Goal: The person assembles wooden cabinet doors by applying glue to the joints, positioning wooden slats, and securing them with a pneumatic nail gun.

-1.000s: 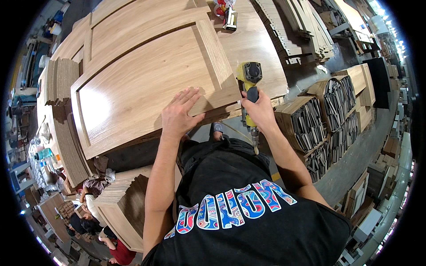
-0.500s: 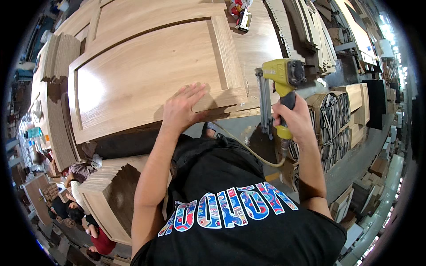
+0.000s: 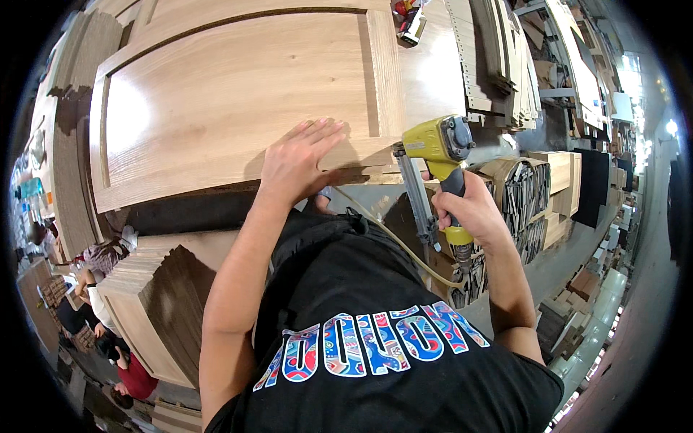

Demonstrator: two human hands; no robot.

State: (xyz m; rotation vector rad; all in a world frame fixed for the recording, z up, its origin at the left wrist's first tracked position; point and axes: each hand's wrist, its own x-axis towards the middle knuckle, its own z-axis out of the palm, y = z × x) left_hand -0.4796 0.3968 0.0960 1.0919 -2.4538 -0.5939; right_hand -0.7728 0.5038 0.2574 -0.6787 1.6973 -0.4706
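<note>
A light wooden cabinet door panel [image 3: 238, 101] with a raised frame lies flat on the workbench. My left hand [image 3: 297, 160] presses flat, fingers spread, on the panel's near frame rail by its right corner. My right hand [image 3: 473, 209] grips the handle of a yellow pneumatic nail gun [image 3: 433, 155]. The gun's nose sits against the panel's near right corner edge. A thin air hose [image 3: 393, 242] runs from the gun across my black shirt.
A stack of wooden panels [image 3: 155, 296] stands at lower left. Racks of stacked wood pieces [image 3: 530, 198] fill the right side. Long perforated strips and boards [image 3: 491, 58] lie at the bench's far right. Other people sit on the floor at lower left [image 3: 108, 339].
My right hand has swung the nail gun out to the right and lower along the panel's near edge. My left hand has stayed flat on the frame rail.
</note>
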